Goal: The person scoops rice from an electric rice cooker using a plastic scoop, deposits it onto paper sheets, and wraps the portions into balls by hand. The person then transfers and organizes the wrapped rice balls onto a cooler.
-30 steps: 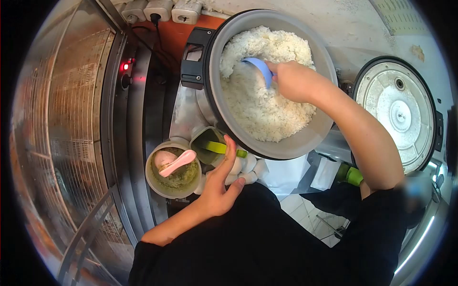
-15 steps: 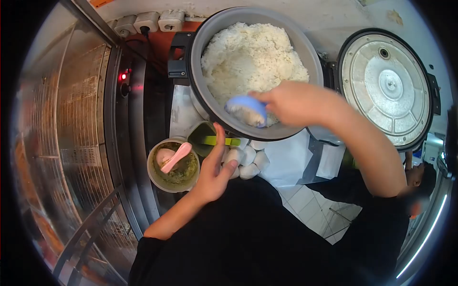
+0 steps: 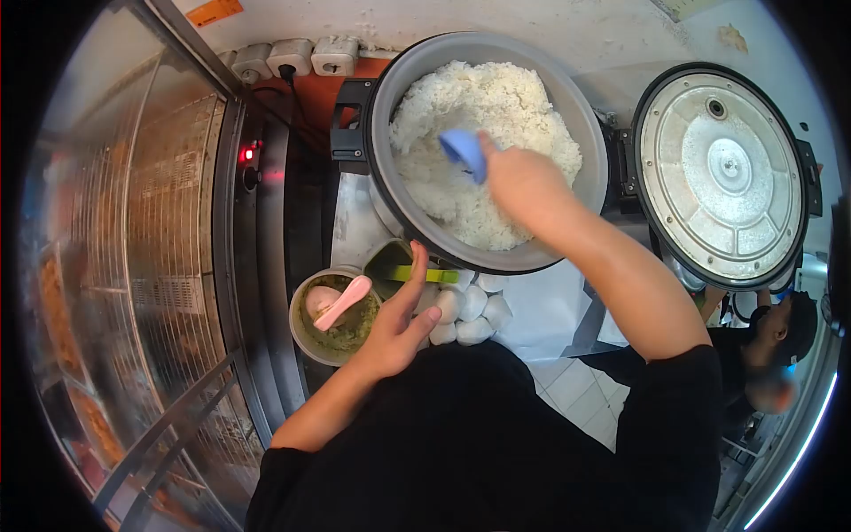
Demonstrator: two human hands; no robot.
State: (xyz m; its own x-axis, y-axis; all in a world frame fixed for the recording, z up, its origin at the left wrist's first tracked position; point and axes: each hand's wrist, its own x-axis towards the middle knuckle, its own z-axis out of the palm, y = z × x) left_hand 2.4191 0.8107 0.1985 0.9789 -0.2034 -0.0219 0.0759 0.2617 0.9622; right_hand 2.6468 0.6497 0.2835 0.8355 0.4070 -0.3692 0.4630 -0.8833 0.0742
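A large round cooker [image 3: 593, 115] holds white rice [image 3: 514, 97], hollowed out on the left side. Over that hollow, my right hand [image 3: 525, 184] grips a blue scoop [image 3: 465, 153], its fingers closed round the handle and slightly blurred. My left hand [image 3: 401, 321] is held below the cooker rim with fingers apart and nothing in it, in front of a dark green container [image 3: 386, 262] with a bright green handle [image 3: 434, 276]. Left of it, a tub [image 3: 301, 332] of greenish paste holds a pink spoon [image 3: 343, 302]. Several white rounded pieces [image 3: 473, 304] lie right of my left hand.
The cooker's metal lid [image 3: 729, 177] hangs open at the right. A glass-fronted cabinet with racks [image 3: 160, 266] fills the left side. Power sockets [image 3: 292, 58] line the wall behind. Another person [image 3: 780, 324] in a dark cap is at the far right.
The blue scoop dipped to the near edge of the rice and picked some up, then moved back up over the hollow. My left hand has stayed open near the containers. The view has shifted slightly.
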